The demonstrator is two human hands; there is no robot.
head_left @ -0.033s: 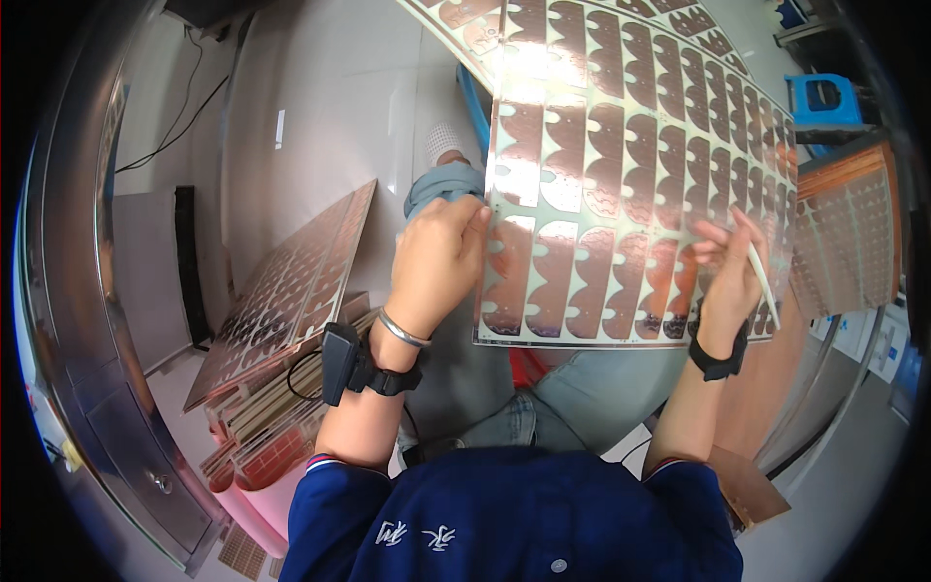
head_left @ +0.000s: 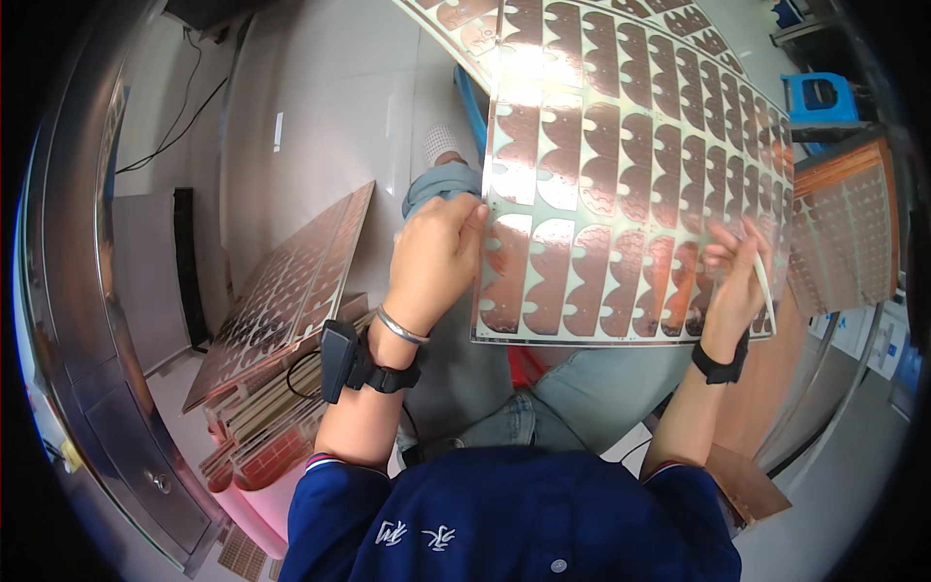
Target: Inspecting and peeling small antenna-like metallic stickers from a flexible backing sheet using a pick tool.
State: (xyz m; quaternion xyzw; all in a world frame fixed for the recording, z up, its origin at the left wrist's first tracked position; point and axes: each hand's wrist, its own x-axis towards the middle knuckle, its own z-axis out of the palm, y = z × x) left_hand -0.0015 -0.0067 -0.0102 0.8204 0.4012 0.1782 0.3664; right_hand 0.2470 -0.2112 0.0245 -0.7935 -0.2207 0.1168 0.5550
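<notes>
A large copper-patterned circuit board panel (head_left: 601, 225) lies tilted over my lap, shiny with light at its upper left. At its left edge, my left hand (head_left: 438, 254) is closed, the thumb and fingers pinching the rim. Over the panel's lower right is my right hand (head_left: 739, 281), its fingers loosely curled. A thin white pen-like stick (head_left: 763, 281) is tucked in that hand and points down past its outer side. Whether the right fingertips touch the copper surface I cannot tell.
Another patterned panel (head_left: 291, 281) leans at the left above a rack of boards (head_left: 267, 412). More panels (head_left: 842, 238) stand at the right, near a blue stool (head_left: 820, 98). A metal cabinet (head_left: 126, 436) borders the far left. A further panel (head_left: 452, 27) extends behind the held one.
My right hand has shifted slightly down and to the right with the white stick, its fingers a little more bunched. The left hand keeps its hold on the panel's edge.
</notes>
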